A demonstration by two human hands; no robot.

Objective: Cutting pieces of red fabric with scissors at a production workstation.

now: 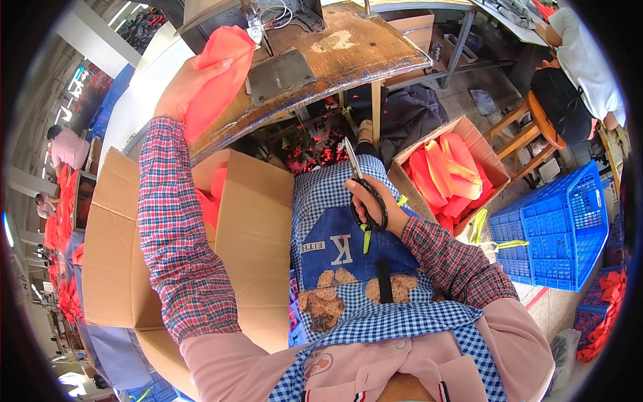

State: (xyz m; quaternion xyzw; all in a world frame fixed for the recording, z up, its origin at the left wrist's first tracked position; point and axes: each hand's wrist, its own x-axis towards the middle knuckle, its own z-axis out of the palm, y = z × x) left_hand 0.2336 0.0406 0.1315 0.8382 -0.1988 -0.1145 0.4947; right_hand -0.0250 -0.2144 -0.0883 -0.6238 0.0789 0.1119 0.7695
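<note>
My left hand [182, 87] is raised at the upper left, its fingers closed on a folded orange-red fabric piece [220, 77]. The cloth hangs over the near edge of a worn wooden sewing table [365, 50], close to the machine [295, 23]. Above my lap, my right hand [396, 213] grips scissors [355, 163] with black handles, the blades pointing up and away from me. A yellow-green strip [366, 240] hangs by the handles. Under my right hand lies my blue-and-white checked apron [328, 194].
An open cardboard box [258, 248] stands at my left with red cloth inside. Another cardboard box [492, 157] at the right holds orange-red pieces. Beyond it are a blue plastic crate [552, 231] and a wooden stool [539, 124] with a person [586, 63]. Red scraps [321, 149] litter the floor.
</note>
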